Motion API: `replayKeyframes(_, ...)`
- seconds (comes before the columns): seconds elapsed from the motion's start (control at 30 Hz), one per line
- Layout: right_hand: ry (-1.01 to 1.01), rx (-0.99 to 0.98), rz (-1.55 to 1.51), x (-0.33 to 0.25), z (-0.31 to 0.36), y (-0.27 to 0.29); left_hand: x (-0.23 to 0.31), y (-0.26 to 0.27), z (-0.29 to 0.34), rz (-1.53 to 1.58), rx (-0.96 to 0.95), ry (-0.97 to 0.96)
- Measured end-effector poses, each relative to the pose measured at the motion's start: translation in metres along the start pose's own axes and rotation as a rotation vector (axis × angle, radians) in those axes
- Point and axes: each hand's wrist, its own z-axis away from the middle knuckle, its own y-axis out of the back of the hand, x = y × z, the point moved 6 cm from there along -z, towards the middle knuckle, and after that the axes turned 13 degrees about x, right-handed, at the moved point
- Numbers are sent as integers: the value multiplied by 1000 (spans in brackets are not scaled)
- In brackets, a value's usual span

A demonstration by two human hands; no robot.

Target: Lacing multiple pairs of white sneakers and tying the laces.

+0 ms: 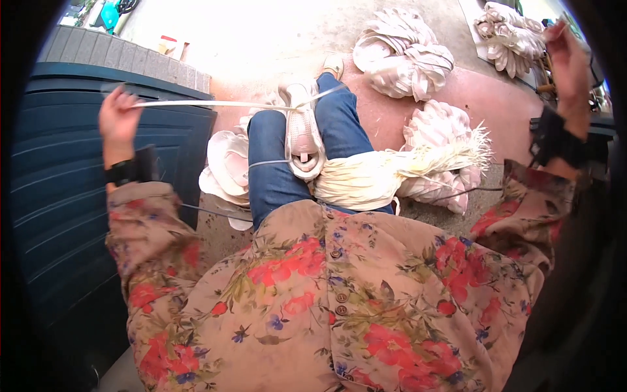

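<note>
A pale sneaker (304, 140) rests between my knees, its opening toward me and a pink tab inside. A white shoelace (202, 103) runs taut from it to my left hand (121, 117), whose fingers are closed on it at the left. The lace's other length slants up and right from the shoe, then fades against the bright floor. Raised far out at the right, my right hand (567, 62) is pinched, with a pale bit of lace by its fingertips. Across my right thigh lies a tied bundle of cream laces (359, 178).
Bundled pale shoe pieces lie on the floor: a pile (405, 55) ahead, a pile (437, 124) right of my leg, and a pile (225, 166) at the left. Another heap (509, 36) sits far right. A dark blue panelled door (111, 170) stands close on the left.
</note>
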Motion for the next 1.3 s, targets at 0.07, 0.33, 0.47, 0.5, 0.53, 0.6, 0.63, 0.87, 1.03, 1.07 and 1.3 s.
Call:
replayKeyframes(0.07,-228,329,11,65,34,13,69,92,-8,54,254,-69)
replayKeyframes(0.33,-189,-416,502,214,209,-243,-59,70,-24,-238,256,127)
replayKeyframes(0.47,-7,-409,880,224,230,-290,-196,-5,16,-708,88,241)
replayKeyframes(0.5,-4,-415,879,224,230,-297,-221,-15,26,-794,41,234)
replayKeyframes(0.53,-10,-411,913,225,230,-300,-239,-32,40,-832,-12,226)
replayKeyframes(0.6,-19,-407,955,226,230,-303,-263,-52,55,-865,-72,222)
replayKeyframes(0.63,7,-408,977,224,230,-306,-272,-58,57,-904,-148,176)
replayKeyframes(0.87,227,-468,1010,218,229,-323,-278,-65,57,-1196,-208,-288)
replayKeyframes(1.03,285,-659,987,217,223,-332,-273,-78,58,-1403,-219,-632)
replayKeyframes(1.07,339,-728,1051,213,223,-336,-275,-78,56,-1440,-200,-643)
replayKeyframes(1.3,360,-708,1076,217,229,-339,-271,-78,57,-1496,-120,-683)
